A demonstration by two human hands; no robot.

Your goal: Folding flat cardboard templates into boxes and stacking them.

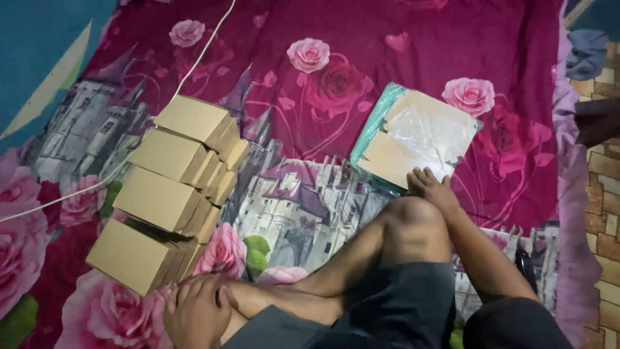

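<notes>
— So, what fills most of the view?

— A magenta bedsheet printed with pink roses and grey castles (361, 97), spread flat. Its upper left corner gives way to a blue surface, and the right edge is cut off by a brick-patterned floor (604, 213). The person's bent legs in dark shorts (387, 304) hide the lower middle of the sheet.

— And on the sheet?

— At the left, four plain brown folded cardboard boxes (171, 187) lean on one another in an overlapping row, running from the upper right down toward the person. Their far sides are hidden. A thin white cord (123, 165) passes behind them and leaves the picture at the top and the left.

— The hands?

— The left hand (197, 310) lies with fingers loosely spread on the shin, just beside the nearest box; I cannot tell whether it touches it. The right hand (431, 184) reaches past the knee, fingertips pressed flat on the near edge of a stack of flat cardboard sheets in a clear plastic bag over something teal (416, 139). The plastic glares, so the count of sheets is unclear.
</notes>
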